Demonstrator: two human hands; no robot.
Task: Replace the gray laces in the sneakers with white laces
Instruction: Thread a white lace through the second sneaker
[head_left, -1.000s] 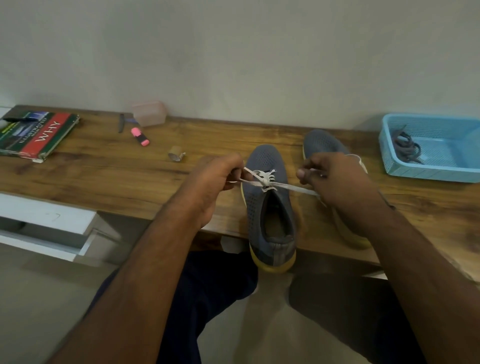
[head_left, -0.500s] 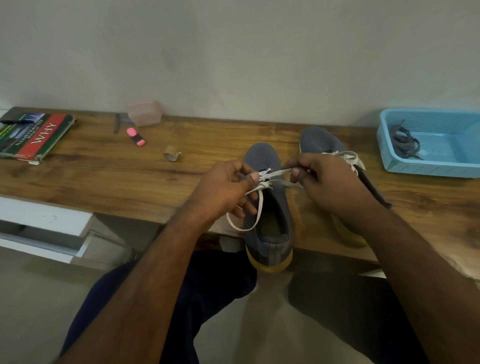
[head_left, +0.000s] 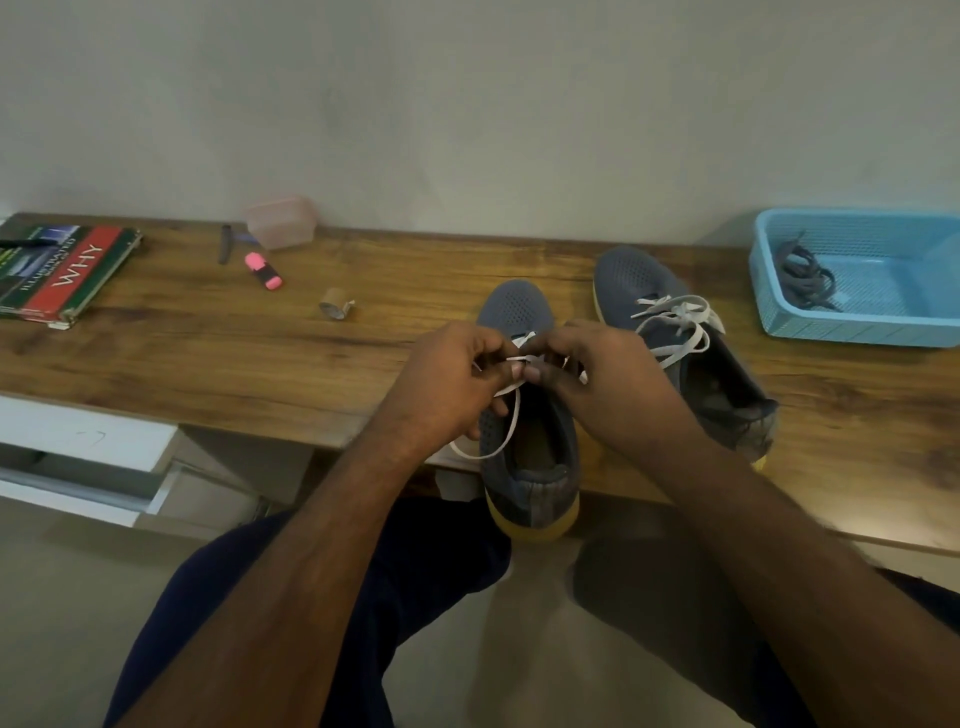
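White lace (head_left: 511, 423) sits at the throat of the near sneaker (head_left: 527, 447), lower centre of frame, pinched from both sides: left hand (head_left: 454, 387) grips one strand, right hand (head_left: 597, 382) the other, fingertips meeting over the tongue. A slack loop hangs off the left hand toward the desk edge. The shoe's long axis runs toe-away, heel overhanging the near edge of the wooden desk (head_left: 208, 353); both hands are equally close, so the bow looks set to form right at the eyelets. Judgement: tying stage on the second shoe. The far sneaker (head_left: 691, 358), right of centre, already carries a white bow. Gray laces (head_left: 802, 275) lie in the blue basket (head_left: 852, 330), upper right. Upper left: book (head_left: 62, 270), pink highlighter (head_left: 264, 271), tape roll (head_left: 335, 310). Plain wall behind.
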